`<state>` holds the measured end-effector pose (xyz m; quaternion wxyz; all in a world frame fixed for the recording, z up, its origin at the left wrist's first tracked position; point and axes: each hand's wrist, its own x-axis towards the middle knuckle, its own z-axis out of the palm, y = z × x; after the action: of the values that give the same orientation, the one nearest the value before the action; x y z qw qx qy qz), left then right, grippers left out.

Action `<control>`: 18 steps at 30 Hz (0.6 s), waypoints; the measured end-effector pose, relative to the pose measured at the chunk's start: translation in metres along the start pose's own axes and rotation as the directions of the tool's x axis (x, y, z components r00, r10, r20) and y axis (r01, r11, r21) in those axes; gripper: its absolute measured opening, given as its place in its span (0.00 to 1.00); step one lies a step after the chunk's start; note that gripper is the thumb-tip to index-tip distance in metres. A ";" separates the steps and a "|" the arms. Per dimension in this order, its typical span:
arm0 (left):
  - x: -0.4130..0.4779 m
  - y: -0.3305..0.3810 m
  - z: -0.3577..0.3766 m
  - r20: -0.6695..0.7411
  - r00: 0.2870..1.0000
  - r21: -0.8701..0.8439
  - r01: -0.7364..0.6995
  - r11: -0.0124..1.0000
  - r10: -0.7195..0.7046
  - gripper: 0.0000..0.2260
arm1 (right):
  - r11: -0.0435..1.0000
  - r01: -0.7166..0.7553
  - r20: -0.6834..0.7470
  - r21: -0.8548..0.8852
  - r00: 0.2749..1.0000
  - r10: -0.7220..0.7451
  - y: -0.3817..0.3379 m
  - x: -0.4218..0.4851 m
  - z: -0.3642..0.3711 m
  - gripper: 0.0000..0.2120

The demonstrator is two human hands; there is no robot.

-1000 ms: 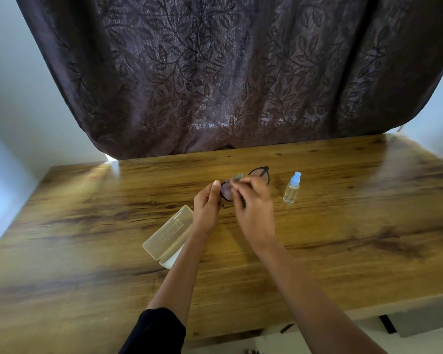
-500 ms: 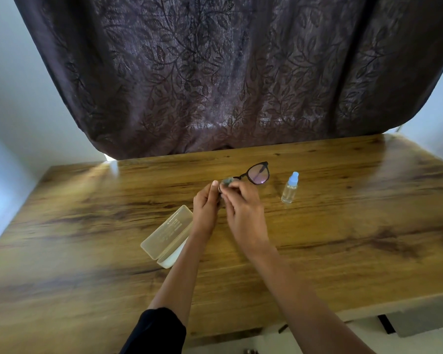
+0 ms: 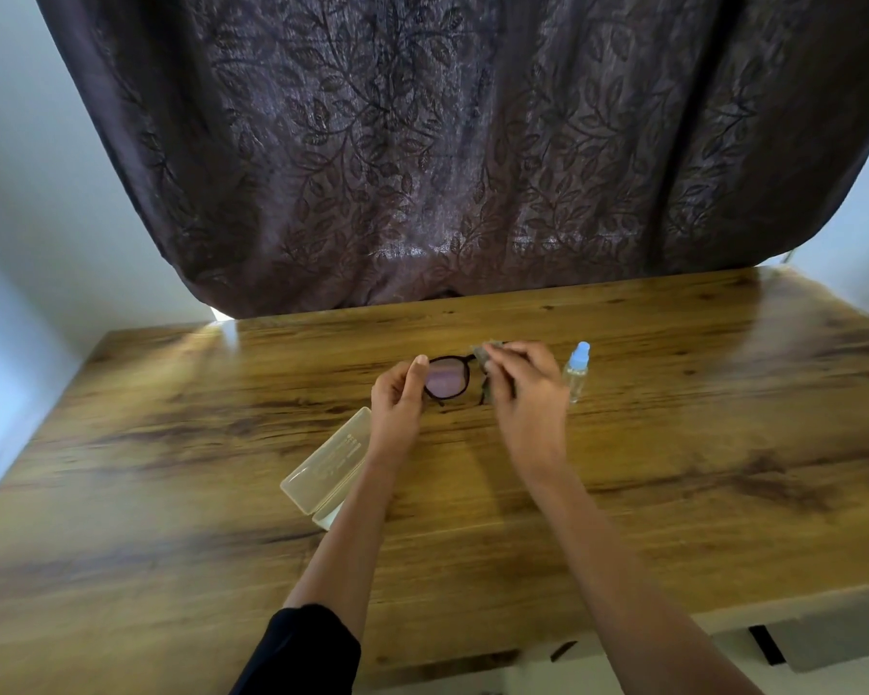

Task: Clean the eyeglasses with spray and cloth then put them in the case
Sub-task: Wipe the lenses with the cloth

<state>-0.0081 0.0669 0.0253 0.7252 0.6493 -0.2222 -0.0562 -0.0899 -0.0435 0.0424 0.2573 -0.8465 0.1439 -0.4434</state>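
Dark-framed eyeglasses (image 3: 446, 377) with purplish lenses are held above the wooden table (image 3: 673, 469). My left hand (image 3: 397, 398) pinches their left end, and the left lens shows between my hands. My right hand (image 3: 523, 388) presses a small grey cloth (image 3: 485, 354) onto the right lens, which is hidden beneath it. A small clear spray bottle (image 3: 576, 372) with a light blue cap stands upright just right of my right hand. The translucent glasses case (image 3: 328, 466) lies open on the table, left of my left forearm.
A dark, leaf-patterned curtain (image 3: 447, 143) hangs behind the table's far edge. Pale walls flank it on both sides. The table's near edge runs below my forearms, with a grey piece (image 3: 823, 639) under it at the right.
The cloth and my right hand have shifted from the left lens to the right lens, uncovering the left lens. The glasses have turned more face-on toward me. My left hand keeps its hold.
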 end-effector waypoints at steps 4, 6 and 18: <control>-0.002 0.007 -0.005 -0.049 0.996 -0.116 0.062 0.991 -0.068 0.15 | 0.990 -0.141 -0.107 0.021 0.984 0.142 0.012 0.011 -0.014 0.11; -0.003 0.008 -0.003 -0.059 0.995 -0.134 0.069 0.989 -0.077 0.17 | 0.990 -0.140 -0.105 0.007 0.985 0.139 0.012 0.011 -0.012 0.11; -0.011 0.021 0.007 -0.060 0.975 -0.180 0.201 0.963 -0.215 0.26 | 0.997 -0.057 -0.028 -0.054 0.998 0.056 0.007 0.011 -0.008 0.11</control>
<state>-0.0250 0.0678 0.0437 0.7769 0.6055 -0.1180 -0.1255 -0.0909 -0.0564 0.0499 0.2447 -0.8429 0.1833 -0.4428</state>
